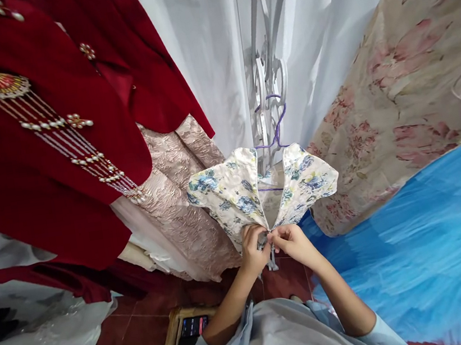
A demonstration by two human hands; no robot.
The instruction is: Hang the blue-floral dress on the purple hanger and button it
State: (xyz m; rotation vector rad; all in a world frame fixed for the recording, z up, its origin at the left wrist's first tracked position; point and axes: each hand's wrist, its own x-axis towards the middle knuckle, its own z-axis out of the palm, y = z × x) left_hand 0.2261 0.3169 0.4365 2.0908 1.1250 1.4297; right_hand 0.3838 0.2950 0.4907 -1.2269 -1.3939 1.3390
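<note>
A small cream top [233, 194] with blue flowers hangs on a purple hanger [278, 132] in front of me, its neckline spread in a deep V. At the bottom point of that V, my left hand [254, 248] is closed on the left edge of the top. My right hand [293, 243] pinches the fabric from the other side, its fingertips almost meeting the left ones. The exact fastening between the fingers is too small to make out. Thin grey strips [272, 263] dangle just below my fingers.
Red velvet garments [59, 133] with a beaded tassel [78, 144] hang at left beside pink brocade [189, 212]. White hangers [262, 89] hang before a white curtain [205, 45]. Floral cloth [408, 75] and blue fabric [427, 248] fill the right. A phone [193, 326] lies on a wooden seat [172, 330].
</note>
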